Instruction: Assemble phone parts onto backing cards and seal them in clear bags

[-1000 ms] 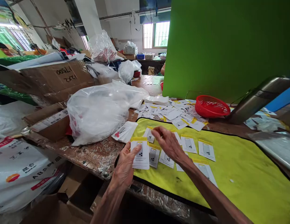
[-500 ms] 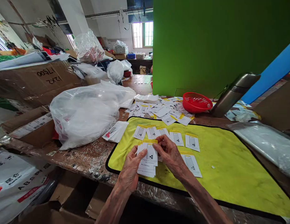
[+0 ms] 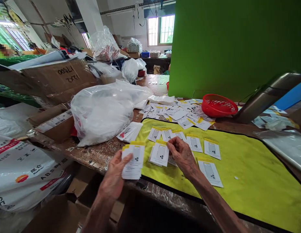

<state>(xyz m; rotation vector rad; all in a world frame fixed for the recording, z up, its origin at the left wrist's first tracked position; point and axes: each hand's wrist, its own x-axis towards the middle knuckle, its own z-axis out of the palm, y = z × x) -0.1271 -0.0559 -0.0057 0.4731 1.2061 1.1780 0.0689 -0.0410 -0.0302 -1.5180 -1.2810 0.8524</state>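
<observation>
Lower centre: the left hand (image 3: 113, 177) gripped a card stack (image 3: 131, 161); the right hand (image 3: 183, 156) pinched a card (image 3: 160, 154) just beside it, long axis up-frame, over the yellow mat (image 3: 249, 168).

The worn wooden table (image 3: 102, 155) showed a scuffed, flaking top. A yellow-green mat (image 3: 249, 168) with a black edge lay flat across its near right part. Just left of the mat lay a small stack of cards (image 3: 129, 132), touching a bulging clear plastic bag (image 3: 104, 113). Behind the mat, loose white-and-yellow cards (image 3: 179, 113) were heaped, with 1 red basket (image 3: 219, 106) just right of them. A cardboard box (image 3: 55, 124) sat at the left edge, against the bag
</observation>
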